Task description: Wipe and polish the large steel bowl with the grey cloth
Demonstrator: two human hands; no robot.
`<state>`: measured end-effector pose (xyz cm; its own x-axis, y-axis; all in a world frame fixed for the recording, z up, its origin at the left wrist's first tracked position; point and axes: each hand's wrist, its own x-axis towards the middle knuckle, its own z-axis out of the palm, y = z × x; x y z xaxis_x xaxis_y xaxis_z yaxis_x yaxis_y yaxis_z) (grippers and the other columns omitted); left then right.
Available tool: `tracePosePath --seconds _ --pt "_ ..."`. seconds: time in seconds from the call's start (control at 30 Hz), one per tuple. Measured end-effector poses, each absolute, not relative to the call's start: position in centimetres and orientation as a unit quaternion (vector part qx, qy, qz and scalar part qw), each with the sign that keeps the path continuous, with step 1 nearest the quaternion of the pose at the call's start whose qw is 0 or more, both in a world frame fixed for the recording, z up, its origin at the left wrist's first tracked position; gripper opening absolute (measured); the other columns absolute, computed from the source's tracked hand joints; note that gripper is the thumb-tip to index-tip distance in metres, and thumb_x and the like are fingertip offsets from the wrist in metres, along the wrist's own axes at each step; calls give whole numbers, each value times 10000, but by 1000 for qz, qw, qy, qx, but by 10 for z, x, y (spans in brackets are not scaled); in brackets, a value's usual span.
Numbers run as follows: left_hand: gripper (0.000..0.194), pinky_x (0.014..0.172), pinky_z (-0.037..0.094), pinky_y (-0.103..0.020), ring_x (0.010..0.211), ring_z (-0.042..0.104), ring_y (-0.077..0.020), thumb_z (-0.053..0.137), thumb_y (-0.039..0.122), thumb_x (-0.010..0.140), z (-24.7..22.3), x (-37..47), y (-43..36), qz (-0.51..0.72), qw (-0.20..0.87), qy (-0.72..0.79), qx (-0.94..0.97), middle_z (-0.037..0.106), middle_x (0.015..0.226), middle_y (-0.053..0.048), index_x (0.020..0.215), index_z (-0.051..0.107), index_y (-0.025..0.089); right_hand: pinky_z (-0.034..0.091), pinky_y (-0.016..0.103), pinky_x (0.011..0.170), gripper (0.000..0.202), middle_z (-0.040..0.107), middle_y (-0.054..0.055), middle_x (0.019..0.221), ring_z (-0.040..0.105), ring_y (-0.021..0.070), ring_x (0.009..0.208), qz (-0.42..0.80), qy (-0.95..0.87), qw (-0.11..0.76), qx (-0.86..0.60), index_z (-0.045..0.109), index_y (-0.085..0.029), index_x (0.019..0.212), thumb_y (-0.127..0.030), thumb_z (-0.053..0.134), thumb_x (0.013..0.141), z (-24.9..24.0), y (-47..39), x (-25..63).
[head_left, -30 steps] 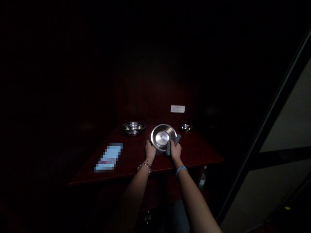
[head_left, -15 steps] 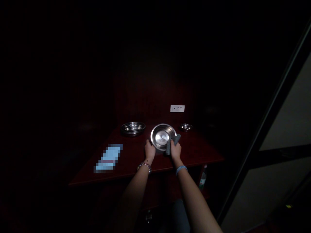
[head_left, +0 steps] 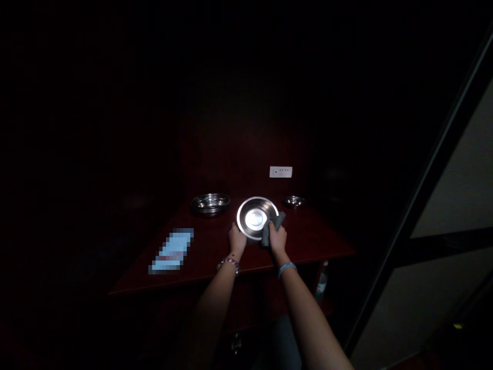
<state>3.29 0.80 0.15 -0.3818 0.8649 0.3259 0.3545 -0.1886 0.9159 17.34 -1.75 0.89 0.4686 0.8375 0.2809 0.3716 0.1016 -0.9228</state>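
The held bowl (head_left: 254, 219) edges left in frame, best steadied by my left fingers (head_left: 234, 230) gripping it as right fingers (head_left: 272, 227) pinch the cloth (head_left: 265, 238).

The bowl (head_left: 256, 218) between the hands (head_left: 257, 238) is silver, its base whitish. The cloth (head_left: 272, 231) at the right hand is dark grey. Deep red colours the tabletop (head_left: 215, 252) beneath them. Left of the hands, the pixelated patch (head_left: 173, 250) is light blue with a muted mauve band. The left wrist's beaded bracelet (head_left: 228, 264) is multicoloured; the right wristband (head_left: 287, 268) is pale blue.
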Motion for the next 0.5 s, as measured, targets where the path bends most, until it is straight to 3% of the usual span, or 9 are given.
tracePosePath --seconds 0.27,0.5 --pt "221 911 542 -291 1086 699 -228 577 144 890 2 33 7 577 226 596 510 724 1171 -175 1100 639 114 531 253 783 355 781 169 1021 748 256 975 202 -473 566 -645 763 -109 1010 -358 516 953 9 -18 173" --pt "157 848 556 -327 986 721 -250 607 128 837 5 33 4 587 210 604 497 746 1055 -176 990 645 134 533 244 744 333 791 136 967 758 251 919 194 -462 593 -630 770 -126 979 -354 531 934 9 -18 173"
